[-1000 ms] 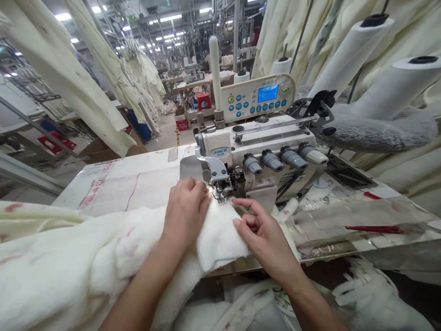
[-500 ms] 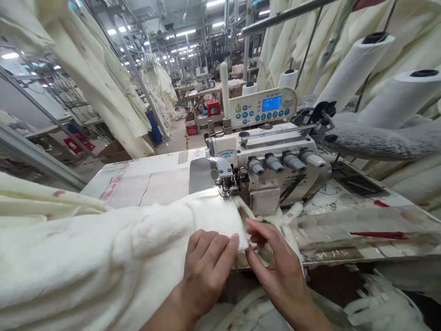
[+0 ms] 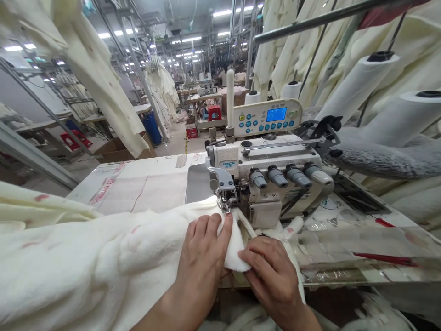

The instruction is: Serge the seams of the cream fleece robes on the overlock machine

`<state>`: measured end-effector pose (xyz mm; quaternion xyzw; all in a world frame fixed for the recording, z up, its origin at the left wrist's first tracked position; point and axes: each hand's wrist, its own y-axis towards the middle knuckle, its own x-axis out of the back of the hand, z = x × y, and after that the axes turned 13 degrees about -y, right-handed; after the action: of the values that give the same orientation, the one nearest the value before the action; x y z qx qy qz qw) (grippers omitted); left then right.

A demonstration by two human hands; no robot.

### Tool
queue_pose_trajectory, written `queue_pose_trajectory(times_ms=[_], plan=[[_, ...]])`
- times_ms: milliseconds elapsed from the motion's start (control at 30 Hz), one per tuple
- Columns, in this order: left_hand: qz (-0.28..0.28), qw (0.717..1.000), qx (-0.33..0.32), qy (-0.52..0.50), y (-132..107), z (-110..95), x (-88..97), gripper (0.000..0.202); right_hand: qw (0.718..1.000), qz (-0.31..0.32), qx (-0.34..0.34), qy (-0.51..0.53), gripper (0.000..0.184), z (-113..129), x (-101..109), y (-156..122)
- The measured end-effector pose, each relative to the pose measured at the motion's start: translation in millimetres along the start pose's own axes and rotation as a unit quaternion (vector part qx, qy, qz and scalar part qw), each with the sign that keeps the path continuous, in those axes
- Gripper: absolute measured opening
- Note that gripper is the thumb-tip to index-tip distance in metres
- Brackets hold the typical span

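Note:
Cream fleece fabric (image 3: 113, 257) with faint pink marks spreads across the left, its far edge under the presser foot (image 3: 226, 204) of a white overlock sewing machine (image 3: 223, 154). My left hand (image 3: 201, 257) grips the fabric just before the foot, fingers bunched on top and the index fingertip close to the foot. The thumb is mostly hidden. To its right, my right hand (image 3: 274, 271) is closed, pinching the fabric's loose corner between thumb and fingers. A narrow cream strip (image 3: 245, 220) runs beside the needle area.
Red tweezers (image 3: 384, 258) lie on the table's right side. White thread cones (image 3: 358, 87) and grey plush material (image 3: 379, 147) stand behind the machine. Cream garments (image 3: 103, 82) hang at left and right. A cardboard box (image 3: 113, 149) sits beyond the table.
My left hand has moved forward, nearer the presser foot. My right hand, earlier with fingers apart at the fabric edge, has closed on the corner, which now folds down. The view has tilted slightly.

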<state>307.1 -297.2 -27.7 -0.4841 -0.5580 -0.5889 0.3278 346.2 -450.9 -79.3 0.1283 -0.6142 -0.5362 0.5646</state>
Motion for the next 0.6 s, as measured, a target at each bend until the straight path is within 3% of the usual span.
queue_pose_trajectory(times_ms=[167,333,600], plan=[[-0.027,0.999,-0.043,-0.010,-13.2,2.5,-4.2,0.056,1.000,-0.022,0.001,-0.009,0.025,-4.0,-1.8,5.5],[-0.099,0.990,-0.098,-0.017,-31.0,11.2,-10.4,0.053,0.998,-0.051,0.028,-0.029,0.023,-4.7,-2.0,8.4],[-0.063,0.993,-0.096,-0.016,-20.9,21.3,-1.4,0.049,0.997,-0.052,0.034,-0.046,0.019,-4.6,-1.9,21.4]])
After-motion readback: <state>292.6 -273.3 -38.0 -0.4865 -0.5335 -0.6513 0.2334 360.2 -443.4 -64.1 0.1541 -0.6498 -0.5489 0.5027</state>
